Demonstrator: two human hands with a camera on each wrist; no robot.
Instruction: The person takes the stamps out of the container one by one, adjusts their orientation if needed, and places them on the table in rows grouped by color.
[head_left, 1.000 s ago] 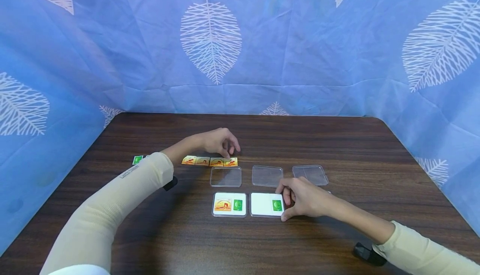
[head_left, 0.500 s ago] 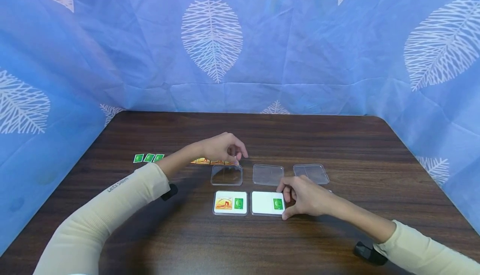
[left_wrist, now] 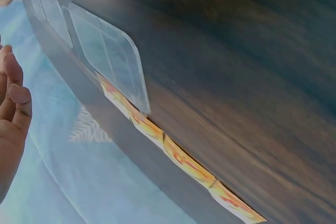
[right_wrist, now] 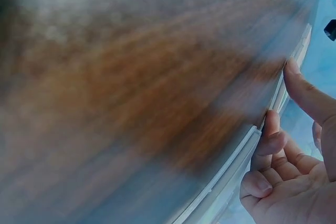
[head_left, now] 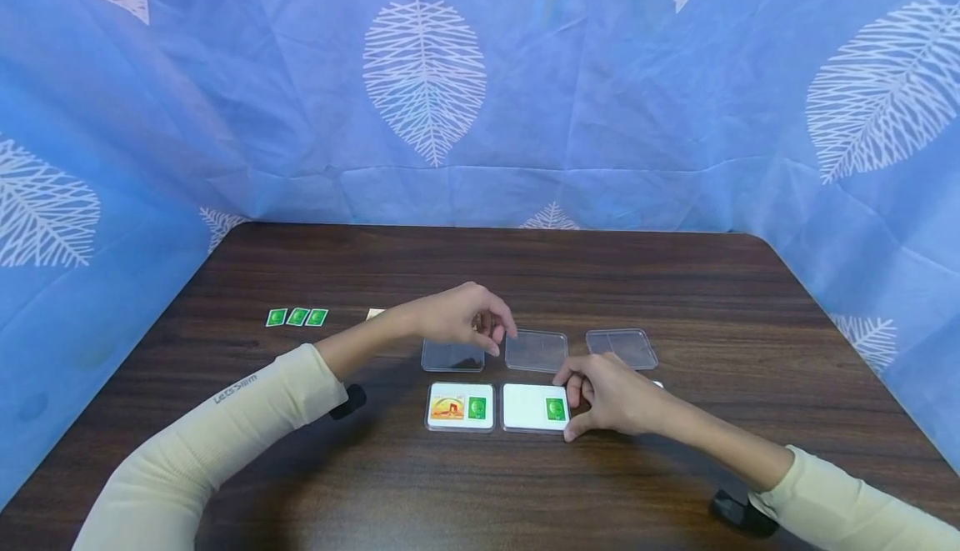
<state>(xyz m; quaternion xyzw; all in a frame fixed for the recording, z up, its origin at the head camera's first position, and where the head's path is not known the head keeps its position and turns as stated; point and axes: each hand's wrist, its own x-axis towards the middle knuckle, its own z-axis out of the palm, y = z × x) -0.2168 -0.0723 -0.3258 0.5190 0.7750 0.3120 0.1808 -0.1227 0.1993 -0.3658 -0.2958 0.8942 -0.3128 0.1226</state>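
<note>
My left hand (head_left: pixel 459 315) hangs above the clear lids with curled fingers, pinching an orange stamp that is mostly hidden by them. Below it in the left wrist view lies a row of orange stamps (left_wrist: pixel 181 158) beside a clear lid (left_wrist: pixel 107 51). My right hand (head_left: pixel 611 394) grips the right edge of a white-backed stamp case (head_left: pixel 525 408), thumb at the near corner and fingers at the far one. One green stamp (head_left: pixel 555 409) sits on the right of this case. The case on its left (head_left: pixel 461 422) bears an orange stamp (head_left: pixel 447 408) and a green stamp (head_left: pixel 477 408).
Three green stamps (head_left: pixel 297 317) lie at the left of the wooden table (head_left: pixel 420 493). Two more clear lids, a middle lid (head_left: pixel 536 351) and a right lid (head_left: pixel 621 348), lie behind the cases. A blue leaf-patterned cloth (head_left: pixel 600 101) hangs around the table.
My left hand has moved from the right end of the orange stamp row rightward and nearer, over the lids. The green stamps now show fully. My right hand has stayed at the case.
</note>
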